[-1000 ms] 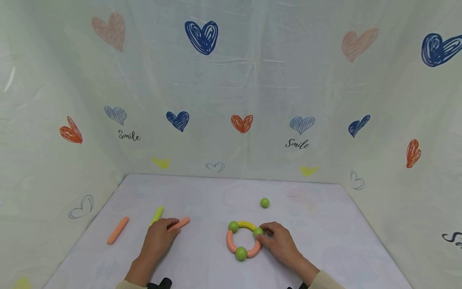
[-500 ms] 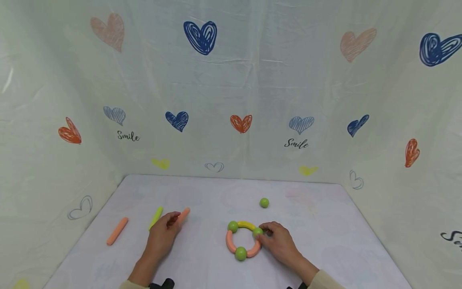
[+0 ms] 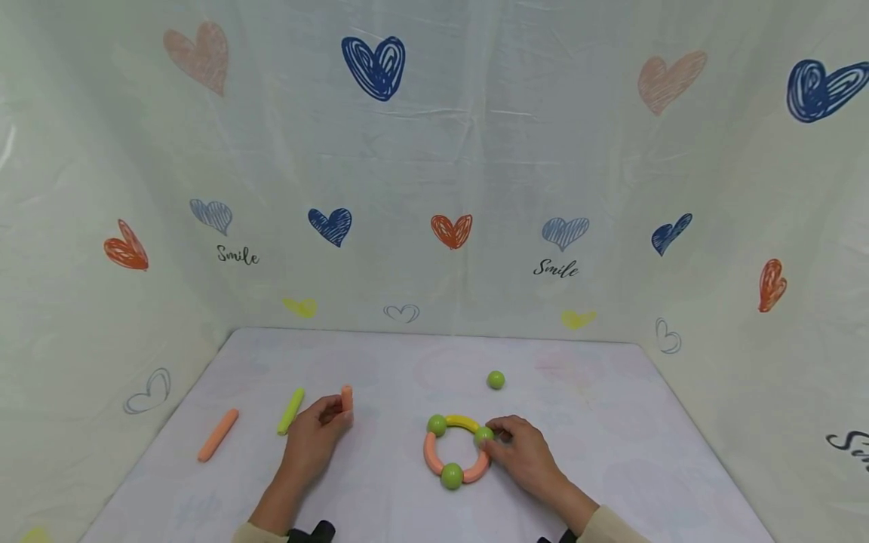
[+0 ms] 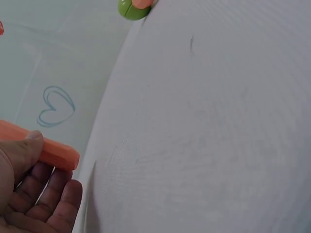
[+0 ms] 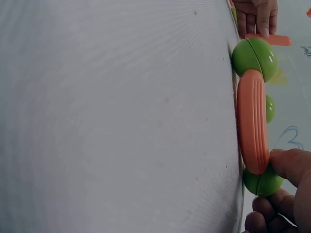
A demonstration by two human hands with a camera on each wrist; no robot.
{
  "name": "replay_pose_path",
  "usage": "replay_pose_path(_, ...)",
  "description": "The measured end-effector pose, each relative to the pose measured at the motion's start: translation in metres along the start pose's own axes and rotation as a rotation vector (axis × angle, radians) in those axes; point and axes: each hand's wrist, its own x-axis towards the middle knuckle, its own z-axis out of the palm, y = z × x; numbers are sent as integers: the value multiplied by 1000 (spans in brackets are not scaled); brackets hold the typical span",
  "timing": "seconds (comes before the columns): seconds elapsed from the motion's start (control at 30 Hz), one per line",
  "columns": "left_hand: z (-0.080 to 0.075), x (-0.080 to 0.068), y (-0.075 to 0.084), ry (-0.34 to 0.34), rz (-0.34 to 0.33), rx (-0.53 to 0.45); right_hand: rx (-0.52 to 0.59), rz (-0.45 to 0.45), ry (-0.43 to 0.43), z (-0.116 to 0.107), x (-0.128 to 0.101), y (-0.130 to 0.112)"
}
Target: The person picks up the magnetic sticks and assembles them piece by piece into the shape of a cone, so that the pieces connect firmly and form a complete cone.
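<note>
Left hand (image 3: 314,440) pinches a short orange stick (image 3: 347,397), thumb on top and fingers curled beneath in the left wrist view (image 4: 58,154). A second ago that stick lies flat on the counter (image 3: 380,505) under the fingertips, pointing toward the ring; half a second ago its far end is tilting up; now it stands close to upright, lifted clear of the counter, well left of the ring. So the piece is picked up and in hand. Right hand (image 3: 526,455) has not moved across the three head views: fingers curled against the right side of the ring (image 3: 456,450), thumb and fingertip gripping at the right-hand green ball (image 3: 483,434), steadying it. The ring itself lies flat as before: three green balls joined by a yellow arc at the far side and orange arcs at left and near right. The right wrist view shows an orange arc (image 5: 252,121) seated between two balls. Judgement: the ring is held ready while the next piece comes off the counter. Left of the ring, untouched: a yellow-green stick (image 3: 290,411) and, farther left, a longer orange stick (image 3: 217,435). Beyond the ring, a loose green ball (image 3: 495,379), unmoved.
</note>
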Motion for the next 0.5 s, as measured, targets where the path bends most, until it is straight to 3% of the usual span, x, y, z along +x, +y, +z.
replay_pose_path(0.5, 24, -1, 21, -41, 117, -43, 15, -4, -9, -1, 0, 0)
